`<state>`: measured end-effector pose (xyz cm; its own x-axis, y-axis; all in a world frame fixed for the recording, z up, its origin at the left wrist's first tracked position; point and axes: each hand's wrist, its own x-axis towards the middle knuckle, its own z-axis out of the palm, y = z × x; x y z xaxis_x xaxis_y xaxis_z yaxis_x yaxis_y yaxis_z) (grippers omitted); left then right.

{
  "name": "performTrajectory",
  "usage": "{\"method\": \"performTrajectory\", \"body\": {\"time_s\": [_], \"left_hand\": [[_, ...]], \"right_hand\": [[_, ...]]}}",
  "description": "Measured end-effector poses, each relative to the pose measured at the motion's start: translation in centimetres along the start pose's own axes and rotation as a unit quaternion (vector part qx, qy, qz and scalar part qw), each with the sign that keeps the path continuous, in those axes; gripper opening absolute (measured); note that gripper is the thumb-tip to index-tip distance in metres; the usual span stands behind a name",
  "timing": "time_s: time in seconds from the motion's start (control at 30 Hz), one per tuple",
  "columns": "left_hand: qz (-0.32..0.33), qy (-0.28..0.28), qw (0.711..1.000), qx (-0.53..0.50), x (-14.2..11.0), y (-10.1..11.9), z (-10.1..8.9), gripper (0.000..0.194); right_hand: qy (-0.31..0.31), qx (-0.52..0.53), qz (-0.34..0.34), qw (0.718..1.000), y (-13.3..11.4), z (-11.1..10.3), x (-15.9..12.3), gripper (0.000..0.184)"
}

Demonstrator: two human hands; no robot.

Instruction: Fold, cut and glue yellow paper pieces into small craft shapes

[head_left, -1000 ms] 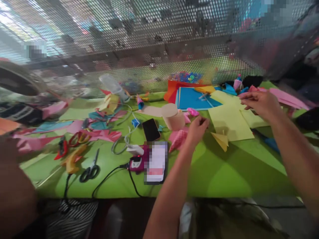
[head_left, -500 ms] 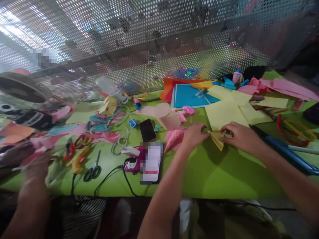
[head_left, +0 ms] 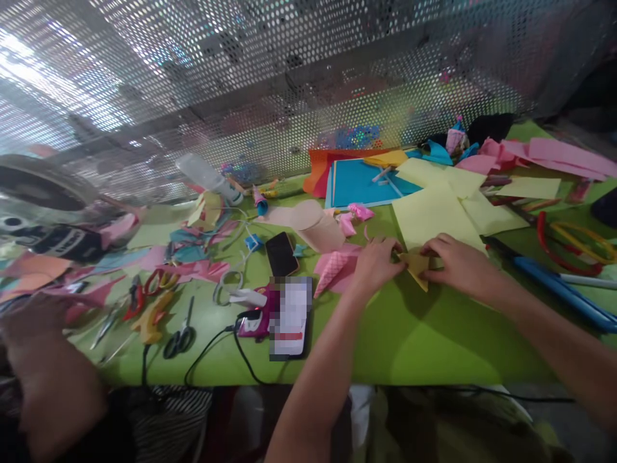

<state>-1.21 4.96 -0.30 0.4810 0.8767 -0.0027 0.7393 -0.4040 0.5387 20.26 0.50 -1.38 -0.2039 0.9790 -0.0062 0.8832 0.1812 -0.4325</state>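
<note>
Between my two hands is a small piece of folded yellow paper (head_left: 416,267), its point turned toward me. My left hand (head_left: 379,262) pinches its left side, fingers bent. The right side is gripped by the fingertips of my right hand (head_left: 446,262). Just behind lies a larger pale yellow sheet (head_left: 434,215) on the green tabletop (head_left: 385,350). A pink patterned paper cone (head_left: 330,272) rests on pink paper to the left of my left hand. The inner fingertips are partly hidden by the paper and the hands.
At left another person's hand (head_left: 33,318) is among paper scraps, near a yellow glue gun (head_left: 153,319) and scissors (head_left: 182,335). Phones (head_left: 282,253) and a power strip (head_left: 259,313) with cables lie mid-table. Blue sheets (head_left: 357,182) sit behind; a blue tool (head_left: 554,286) lies right.
The folded yellow paper now looks more closed, its point still toward me, with both my hands on it. The other person's hand has moved left. The view has shifted slightly.
</note>
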Motion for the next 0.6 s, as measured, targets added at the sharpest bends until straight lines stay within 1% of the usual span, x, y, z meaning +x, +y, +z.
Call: {"method": "performTrajectory", "body": {"time_s": [0.07,0.13,0.23,0.33,0.43,0.5,0.53,0.6], "left_hand": [[0.007,0.001,1.000,-0.027,0.0,0.0,-0.1,0.019],[0.012,-0.003,0.997,-0.081,0.1,-0.2,-0.2,0.018],[0.010,-0.004,0.979,-0.204,0.3,-0.5,-0.2,0.016],[0.000,0.022,0.944,-0.330,0.6,-0.7,-0.1,0.023],[-0.023,0.041,0.893,-0.449,0.8,-0.5,0.1,0.034],[-0.043,0.043,0.861,-0.506,0.8,-0.1,0.2,0.034],[-0.050,0.041,0.851,-0.522,0.7,0.1,0.2,0.032],[-0.053,0.038,0.845,-0.531,0.5,0.6,0.2,0.028]], "right_hand": [[0.008,0.016,0.006,1.000,-0.2,-0.3,0.0,0.032],[0.008,0.049,0.028,0.998,-0.3,-0.5,-0.1,0.025],[-0.002,0.155,0.055,0.986,0.0,-0.6,-0.1,0.018],[0.001,0.303,0.045,0.952,0.5,-0.5,0.0,0.023],[0.021,0.419,0.055,0.906,0.7,-0.6,0.1,0.035],[0.036,0.463,0.068,0.883,0.6,-0.7,0.1,0.041],[0.043,0.474,0.070,0.877,0.5,-0.8,0.1,0.043],[0.054,0.482,0.068,0.872,0.4,-0.9,0.0,0.043]]}}
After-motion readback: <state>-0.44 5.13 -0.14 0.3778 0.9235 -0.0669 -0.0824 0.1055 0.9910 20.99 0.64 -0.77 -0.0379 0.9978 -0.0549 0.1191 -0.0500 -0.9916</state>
